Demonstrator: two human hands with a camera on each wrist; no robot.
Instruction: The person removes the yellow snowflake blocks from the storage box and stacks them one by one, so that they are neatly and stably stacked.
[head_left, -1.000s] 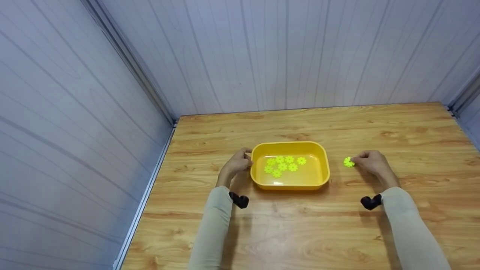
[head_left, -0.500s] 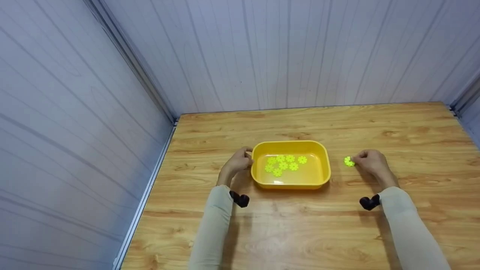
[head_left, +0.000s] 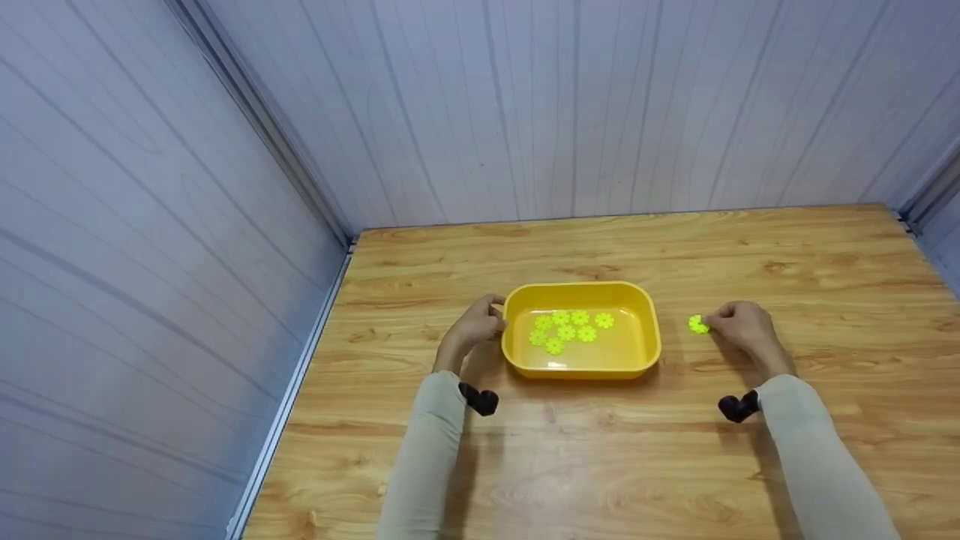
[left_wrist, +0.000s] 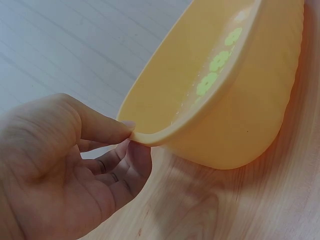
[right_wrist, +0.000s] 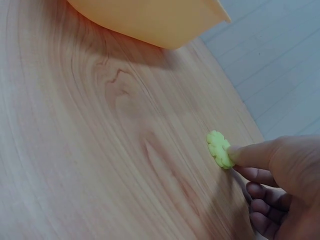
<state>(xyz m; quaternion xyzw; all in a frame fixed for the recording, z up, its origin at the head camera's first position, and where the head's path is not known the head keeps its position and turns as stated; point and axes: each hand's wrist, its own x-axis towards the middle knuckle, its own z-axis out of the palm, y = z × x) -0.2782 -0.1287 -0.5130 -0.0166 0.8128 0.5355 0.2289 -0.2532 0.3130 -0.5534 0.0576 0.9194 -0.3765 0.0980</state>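
A yellow rectangular plastic basin (head_left: 637, 352) stands on the wooden table, with several neon yellow-green flower-shaped pieces (head_left: 566, 331) lying flat on its bottom. My left hand (head_left: 477, 325) is at the basin's left end; in the left wrist view the thumb and fingers pinch its rim (left_wrist: 150, 139). To the right of the basin, my right hand (head_left: 744, 327) pinches one more flower-shaped piece (head_left: 697, 324) between thumb and fingers. The right wrist view shows this piece (right_wrist: 219, 150) tilted close over the tabletop, its edge partly covered by the thumb.
The wood-grain table (head_left: 570, 465) runs back to a pale panelled wall (head_left: 525, 112). Another panelled wall (head_left: 150, 262) rises along the left side, with a metal strip at the table edge. Black wrist cameras (head_left: 480, 400) sit at both cuffs.
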